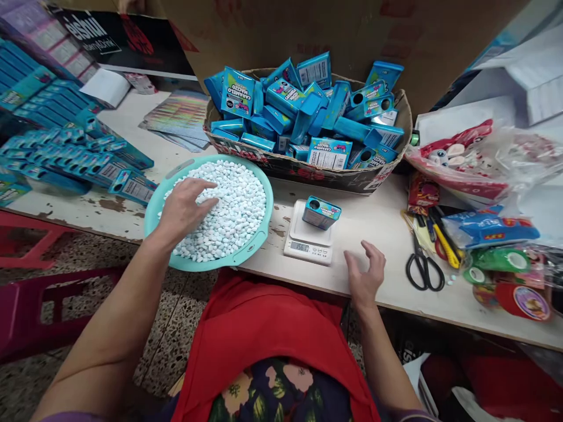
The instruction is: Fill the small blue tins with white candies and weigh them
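Note:
A turquoise basin [259, 241] full of small white and pale blue candies [237, 199] stands at the table's front edge. Over its left part is my left hand [187, 205], fingers apart and touching or just above the candies. To the right of the basin, a white digital scale [308, 251] bears one small blue candy box [321, 213], its round opening facing up. My right hand [366, 272] is held right of the scale near the table edge, thumb and fingers spread, with nothing between them.
Behind the scale, a cardboard carton [373, 179] is heaped with blue boxes. More blue boxes [65, 152] are stacked at the left. Black scissors [424, 271], a yellow cutter [446, 243], tape rolls [501, 259] and plastic bags [488, 158] lie at the right. A stool [30, 293] stands below left.

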`<state>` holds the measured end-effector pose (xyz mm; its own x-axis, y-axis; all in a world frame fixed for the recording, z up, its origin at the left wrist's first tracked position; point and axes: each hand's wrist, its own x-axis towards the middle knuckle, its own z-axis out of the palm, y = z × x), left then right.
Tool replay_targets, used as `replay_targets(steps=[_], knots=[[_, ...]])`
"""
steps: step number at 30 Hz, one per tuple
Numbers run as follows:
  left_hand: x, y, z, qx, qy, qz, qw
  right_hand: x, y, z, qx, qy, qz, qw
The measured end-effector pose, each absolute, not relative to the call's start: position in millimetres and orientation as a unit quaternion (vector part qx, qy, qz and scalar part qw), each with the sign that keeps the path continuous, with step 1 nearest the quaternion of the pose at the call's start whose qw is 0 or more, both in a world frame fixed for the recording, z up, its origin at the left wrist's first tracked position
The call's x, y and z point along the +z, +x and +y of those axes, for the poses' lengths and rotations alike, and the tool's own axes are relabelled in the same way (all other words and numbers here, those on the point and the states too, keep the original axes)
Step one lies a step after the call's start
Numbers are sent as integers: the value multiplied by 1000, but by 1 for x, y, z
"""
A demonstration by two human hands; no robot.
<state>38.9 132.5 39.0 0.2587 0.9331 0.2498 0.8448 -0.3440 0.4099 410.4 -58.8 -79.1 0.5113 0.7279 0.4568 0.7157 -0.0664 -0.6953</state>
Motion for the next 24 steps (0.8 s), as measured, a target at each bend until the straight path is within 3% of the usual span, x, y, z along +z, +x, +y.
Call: replay_targets(steps=[3,6,11,16,19,24], knots=[[46,61,117,328,727,570,197,-66,399,-14,111,-702,-494,500],[48,91,98,454,580,549,395,-48,387,29,211,-674,-500,502],[53,125,95,559,296,442,636,18,363,65,162,-593,-614,496],[69,135,119,608,94,404,678,71,317,97,85,-484,-769,409],[73,136,129,631,21,373,680,73,293,115,67,-477,-794,370],[71,129,133,666,-29,324,671,68,278,125,52,-475,-793,379]])
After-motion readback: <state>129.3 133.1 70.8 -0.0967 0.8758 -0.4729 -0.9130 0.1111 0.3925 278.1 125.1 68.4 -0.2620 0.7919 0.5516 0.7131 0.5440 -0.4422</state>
